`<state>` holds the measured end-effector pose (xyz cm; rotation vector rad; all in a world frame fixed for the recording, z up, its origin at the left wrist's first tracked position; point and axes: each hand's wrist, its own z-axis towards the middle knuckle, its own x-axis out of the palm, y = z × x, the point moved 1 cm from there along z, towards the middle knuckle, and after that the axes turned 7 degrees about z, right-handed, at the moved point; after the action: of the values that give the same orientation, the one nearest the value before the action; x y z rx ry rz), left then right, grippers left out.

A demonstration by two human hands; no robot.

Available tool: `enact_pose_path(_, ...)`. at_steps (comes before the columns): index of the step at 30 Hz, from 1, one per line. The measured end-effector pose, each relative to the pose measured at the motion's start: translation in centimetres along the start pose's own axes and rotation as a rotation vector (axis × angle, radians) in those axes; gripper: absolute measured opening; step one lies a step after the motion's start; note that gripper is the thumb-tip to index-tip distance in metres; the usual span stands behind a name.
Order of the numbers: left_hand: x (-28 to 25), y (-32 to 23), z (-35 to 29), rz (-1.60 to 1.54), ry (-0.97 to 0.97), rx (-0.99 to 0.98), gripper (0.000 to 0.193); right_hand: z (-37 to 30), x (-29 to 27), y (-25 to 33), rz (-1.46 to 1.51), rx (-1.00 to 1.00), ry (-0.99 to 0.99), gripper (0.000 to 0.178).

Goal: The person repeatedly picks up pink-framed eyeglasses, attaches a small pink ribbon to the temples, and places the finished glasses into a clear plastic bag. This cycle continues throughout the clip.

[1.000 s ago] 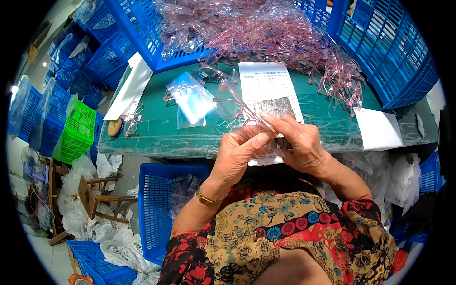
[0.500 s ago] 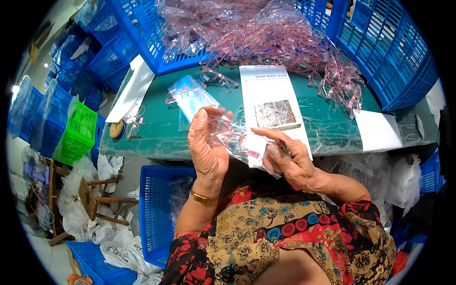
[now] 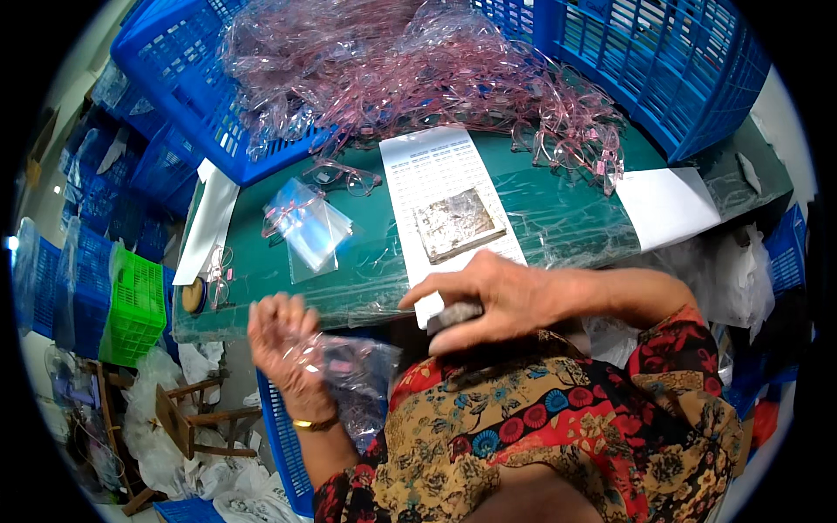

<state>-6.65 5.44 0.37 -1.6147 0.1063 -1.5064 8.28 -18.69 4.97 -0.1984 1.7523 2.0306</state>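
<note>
My left hand (image 3: 292, 362) is closed, slightly blurred, on a clear plastic bag (image 3: 357, 359) with pink-framed eyeglasses inside. The bag hangs off the table's front edge, above a blue crate. My right hand (image 3: 497, 301) is in front of my body at the table's edge, thumb and fingers curled around a small greyish-white thing (image 3: 455, 315) whose kind I cannot make out. Beyond it, a worn flat rectangular block (image 3: 459, 225) rests on a printed sheet (image 3: 418, 166). Clear bags (image 3: 316, 228) lie to the left with pink eyeglasses (image 3: 292, 213) on them; another pair (image 3: 347, 176) lies behind.
A heap of bagged pink eyeglasses (image 3: 410, 87) spills from a tipped blue crate (image 3: 196, 105) across the back of the green table (image 3: 558, 222). Another blue crate (image 3: 663, 78) stands at back right. White paper (image 3: 667, 207) lies at right. Below left are a blue crate (image 3: 277, 418) and wooden stool (image 3: 179, 423).
My hands have parted. The left has moved left and down with the bagged eyeglasses, off the table's edge; the right has let go of the bag. The view has shifted too.
</note>
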Motion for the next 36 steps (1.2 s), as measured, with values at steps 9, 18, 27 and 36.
enact_pose_path(9,-9.7,-8.6,-8.6,2.223,-0.426,0.001,0.028,5.3,-11.1,-8.9,-0.579,0.256,-0.477,0.041)
enact_pose_path(18,3.8,-0.9,6.6,1.998,0.274,0.614,0.033,8.0,-12.7,-12.1,-0.948,0.271,-0.544,0.036)
enact_pose_path(27,3.2,4.8,18.1,2.271,0.637,0.92,0.018,8.9,-11.9,-11.4,-1.012,0.232,-0.545,0.036)
enact_pose_path(36,4.2,1.7,11.8,1.058,0.071,0.17,0.022,8.9,-11.6,-11.5,-1.036,0.187,-0.497,0.041)
